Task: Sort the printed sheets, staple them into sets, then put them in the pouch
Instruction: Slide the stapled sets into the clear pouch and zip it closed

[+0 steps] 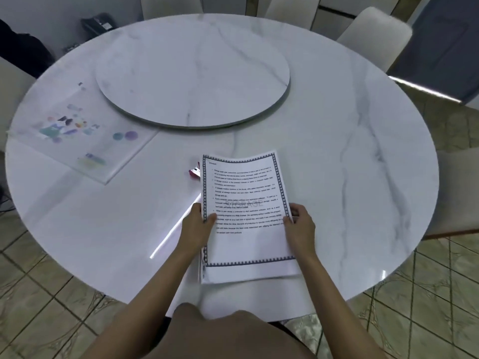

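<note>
I hold a stack of printed sheets over the near part of the round marble table. The top page has black text inside a dark patterned border. My left hand grips the stack's left edge, thumb on top. My right hand grips the right edge the same way. A small red stapler peeks out just beyond the stack's upper left corner, mostly hidden by the paper. The clear plastic pouch, printed with pastel cartoon figures, lies flat on the table's left side.
A round marble turntable sits at the table's centre. Pale upholstered chairs stand around the far and right sides. A dark device sits beyond the table at the far left. Tiled floor surrounds the table.
</note>
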`<move>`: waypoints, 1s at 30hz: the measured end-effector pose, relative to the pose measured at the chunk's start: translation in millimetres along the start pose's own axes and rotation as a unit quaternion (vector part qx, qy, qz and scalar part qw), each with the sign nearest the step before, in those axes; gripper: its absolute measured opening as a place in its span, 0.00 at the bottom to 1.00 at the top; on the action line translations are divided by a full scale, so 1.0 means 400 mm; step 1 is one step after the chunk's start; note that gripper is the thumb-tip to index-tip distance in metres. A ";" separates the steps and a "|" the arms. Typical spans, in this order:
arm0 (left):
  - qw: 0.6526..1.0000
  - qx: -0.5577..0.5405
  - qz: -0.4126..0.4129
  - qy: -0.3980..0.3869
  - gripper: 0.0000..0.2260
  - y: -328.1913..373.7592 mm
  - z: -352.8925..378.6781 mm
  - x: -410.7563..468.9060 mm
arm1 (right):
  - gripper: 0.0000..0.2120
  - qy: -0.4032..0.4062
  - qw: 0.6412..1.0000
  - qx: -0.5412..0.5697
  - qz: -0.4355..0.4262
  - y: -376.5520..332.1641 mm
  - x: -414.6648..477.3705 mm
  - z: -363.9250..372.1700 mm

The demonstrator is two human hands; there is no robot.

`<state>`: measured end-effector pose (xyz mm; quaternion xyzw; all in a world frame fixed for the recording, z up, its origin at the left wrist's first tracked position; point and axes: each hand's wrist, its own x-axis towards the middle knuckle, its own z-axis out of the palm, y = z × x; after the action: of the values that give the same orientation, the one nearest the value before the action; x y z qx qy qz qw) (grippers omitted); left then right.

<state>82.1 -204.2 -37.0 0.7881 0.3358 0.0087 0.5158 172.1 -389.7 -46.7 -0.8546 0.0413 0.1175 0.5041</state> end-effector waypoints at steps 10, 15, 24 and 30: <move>0.999 -0.021 -0.004 0.036 0.07 -0.050 -0.070 0.036 | 0.18 0.047 0.995 -0.073 -0.047 -0.009 0.000 0.036; 0.999 -0.015 0.014 0.040 0.07 -0.083 -0.142 0.076 | 0.16 0.000 0.992 -0.074 -0.103 -0.066 0.008 0.086; 0.994 0.037 0.064 0.081 0.11 -0.174 -0.386 0.170 | 0.15 -0.072 0.978 -0.095 -0.173 -0.216 -0.015 0.312; 0.989 0.076 0.081 0.096 0.13 -0.249 -0.592 0.271 | 0.14 -0.077 0.980 -0.083 -0.163 -0.318 -0.022 0.514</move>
<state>28.9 69.4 -43.9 0.8449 0.3190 0.1005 0.4174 154.9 -148.8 -31.7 -0.8772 -0.1478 0.1024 0.4451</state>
